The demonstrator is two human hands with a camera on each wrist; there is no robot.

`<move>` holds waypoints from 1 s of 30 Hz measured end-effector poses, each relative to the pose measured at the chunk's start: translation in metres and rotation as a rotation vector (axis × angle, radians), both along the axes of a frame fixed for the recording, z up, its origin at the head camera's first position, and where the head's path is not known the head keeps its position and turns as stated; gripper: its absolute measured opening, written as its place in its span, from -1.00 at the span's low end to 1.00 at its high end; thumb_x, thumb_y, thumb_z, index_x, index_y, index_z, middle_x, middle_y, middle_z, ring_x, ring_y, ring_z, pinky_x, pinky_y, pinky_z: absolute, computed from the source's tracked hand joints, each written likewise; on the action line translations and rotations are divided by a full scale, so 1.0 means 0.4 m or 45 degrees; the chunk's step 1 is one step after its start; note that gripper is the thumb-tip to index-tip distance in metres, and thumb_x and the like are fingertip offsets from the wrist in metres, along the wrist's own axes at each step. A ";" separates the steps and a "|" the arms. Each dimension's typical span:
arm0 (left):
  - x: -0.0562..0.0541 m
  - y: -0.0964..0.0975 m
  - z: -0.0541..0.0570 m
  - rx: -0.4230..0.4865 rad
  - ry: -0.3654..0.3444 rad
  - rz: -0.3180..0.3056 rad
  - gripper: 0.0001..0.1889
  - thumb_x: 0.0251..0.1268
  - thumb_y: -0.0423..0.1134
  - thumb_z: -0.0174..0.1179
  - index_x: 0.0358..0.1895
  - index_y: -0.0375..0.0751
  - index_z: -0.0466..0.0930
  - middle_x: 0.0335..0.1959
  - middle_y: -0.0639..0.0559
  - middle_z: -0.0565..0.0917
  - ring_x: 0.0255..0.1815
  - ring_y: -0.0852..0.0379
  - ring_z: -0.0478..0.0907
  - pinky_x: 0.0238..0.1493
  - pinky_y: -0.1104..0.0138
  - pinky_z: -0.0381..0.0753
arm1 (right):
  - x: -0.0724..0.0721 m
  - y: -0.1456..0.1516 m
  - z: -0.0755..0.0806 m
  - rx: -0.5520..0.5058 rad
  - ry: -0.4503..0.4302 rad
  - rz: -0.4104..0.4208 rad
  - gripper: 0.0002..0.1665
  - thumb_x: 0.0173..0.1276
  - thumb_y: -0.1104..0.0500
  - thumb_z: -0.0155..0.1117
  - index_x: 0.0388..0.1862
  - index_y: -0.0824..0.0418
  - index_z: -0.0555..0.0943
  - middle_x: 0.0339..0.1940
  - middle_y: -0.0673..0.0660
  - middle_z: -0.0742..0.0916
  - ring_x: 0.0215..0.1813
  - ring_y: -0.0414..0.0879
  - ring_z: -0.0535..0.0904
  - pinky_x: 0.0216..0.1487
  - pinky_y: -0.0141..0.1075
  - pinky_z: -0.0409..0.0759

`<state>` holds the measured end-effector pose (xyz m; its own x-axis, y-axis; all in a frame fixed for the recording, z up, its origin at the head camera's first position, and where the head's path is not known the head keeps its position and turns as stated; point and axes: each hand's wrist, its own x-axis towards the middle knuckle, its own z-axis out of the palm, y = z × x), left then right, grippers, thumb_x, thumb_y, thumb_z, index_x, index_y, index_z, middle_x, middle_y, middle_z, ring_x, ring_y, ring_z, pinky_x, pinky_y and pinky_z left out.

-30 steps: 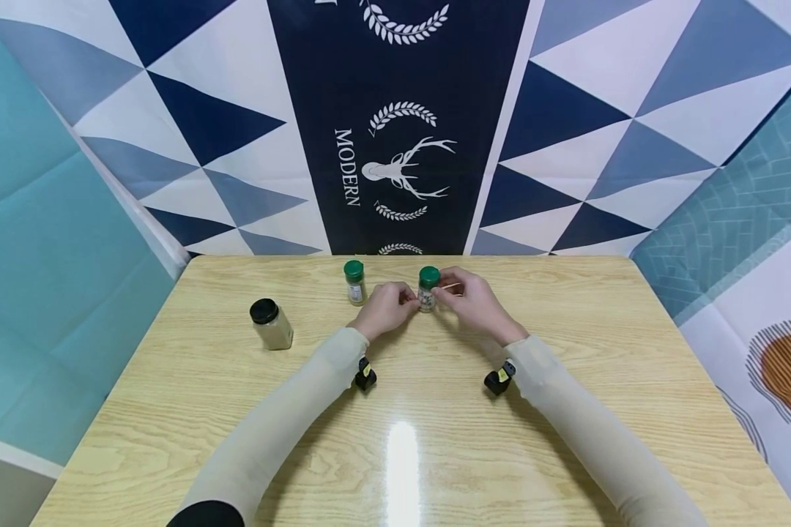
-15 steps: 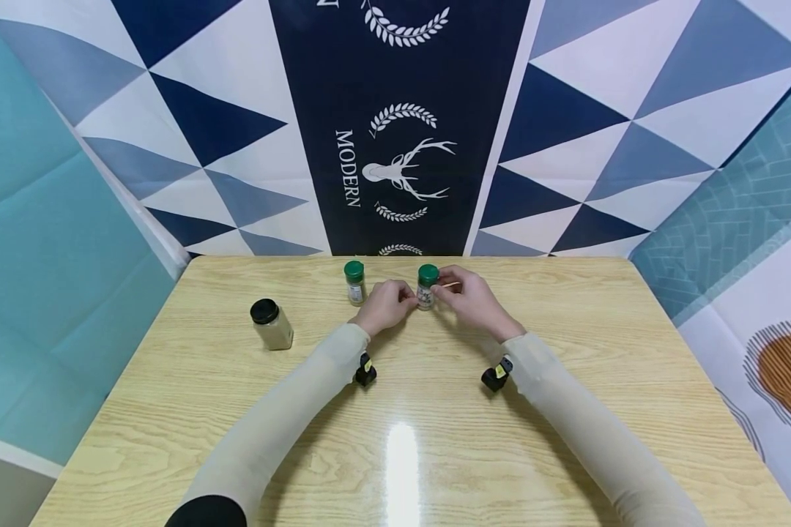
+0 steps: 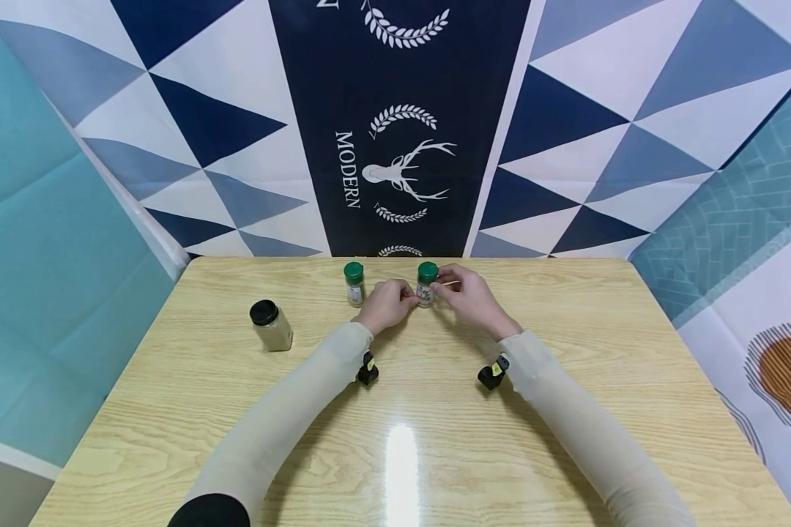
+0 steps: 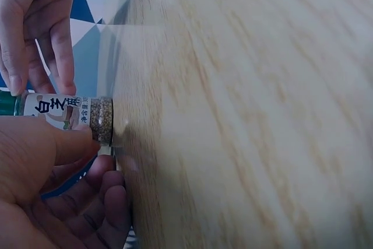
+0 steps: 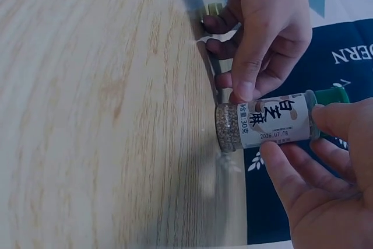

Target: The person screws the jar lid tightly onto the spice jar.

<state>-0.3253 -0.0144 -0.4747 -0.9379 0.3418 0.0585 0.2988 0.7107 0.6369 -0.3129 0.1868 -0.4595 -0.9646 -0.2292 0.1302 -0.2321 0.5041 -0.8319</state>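
Observation:
A small clear sesame jar (image 3: 425,285) with a green cap stands upright near the table's far edge. Its white label and pale seeds show in the right wrist view. The right hand (image 3: 469,298) holds it from the right, thumb on the near side by the cap and fingers around the other side. From the left, my left hand (image 3: 387,304) has thumb and fingertips on the lower part of the jar, the other fingers curled. Left of that hand stands a second green-capped jar (image 3: 354,284).
A larger black-lidded jar (image 3: 272,326) stands further left on the wooden table (image 3: 567,380). Behind the table's far edge hangs a patterned cloth (image 3: 395,88). A teal cloth (image 3: 53,241) hangs on the left.
The sesame jar has shifted slightly toward the far edge and left, with both hands staying at it. The other two jars stand where they were.

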 end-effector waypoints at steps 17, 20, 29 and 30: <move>0.056 -0.046 0.003 0.096 -0.030 -0.067 -0.78 0.46 -0.18 0.28 -0.01 -0.24 0.71 -0.03 -0.09 0.74 0.00 0.01 0.64 0.12 0.16 0.64 | 0.042 0.036 -0.028 0.068 -0.096 0.003 -0.55 0.57 0.12 0.23 0.29 0.36 0.54 0.15 0.32 0.71 0.14 0.22 0.68 0.08 -0.05 0.74; 0.073 -0.066 0.004 0.155 -0.052 -0.045 -0.69 0.47 -0.17 0.28 0.11 -0.29 0.67 0.10 -0.16 0.71 0.14 -0.06 0.64 0.24 0.10 0.63 | 0.051 0.046 -0.034 0.066 -0.084 -0.001 -0.53 0.57 0.11 0.23 0.30 0.37 0.54 0.16 0.31 0.72 0.17 0.21 0.66 0.19 0.01 0.68; 0.139 -0.129 0.002 0.192 -0.104 0.013 -0.61 0.47 -0.16 0.28 0.24 -0.27 0.60 0.21 -0.20 0.67 0.26 -0.14 0.60 0.33 0.01 0.58 | 0.099 0.070 -0.058 0.072 -0.084 -0.026 -0.49 0.56 0.04 0.25 0.29 0.36 0.55 0.13 0.30 0.72 0.20 0.20 0.66 0.28 0.07 0.63; 0.146 -0.137 0.000 0.189 -0.101 0.020 -0.60 0.46 -0.16 0.29 0.24 -0.26 0.60 0.21 -0.20 0.67 0.26 -0.14 0.60 0.32 0.00 0.59 | 0.104 0.071 -0.060 0.083 -0.082 -0.029 -0.49 0.56 0.03 0.26 0.29 0.36 0.55 0.14 0.30 0.72 0.21 0.21 0.67 0.28 0.07 0.63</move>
<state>-0.2670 -0.0693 -0.4746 -0.9469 0.3199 0.0329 0.2327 0.6110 0.7566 -0.2713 0.2152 -0.4836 -0.9756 -0.2130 0.0530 -0.1668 0.5624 -0.8099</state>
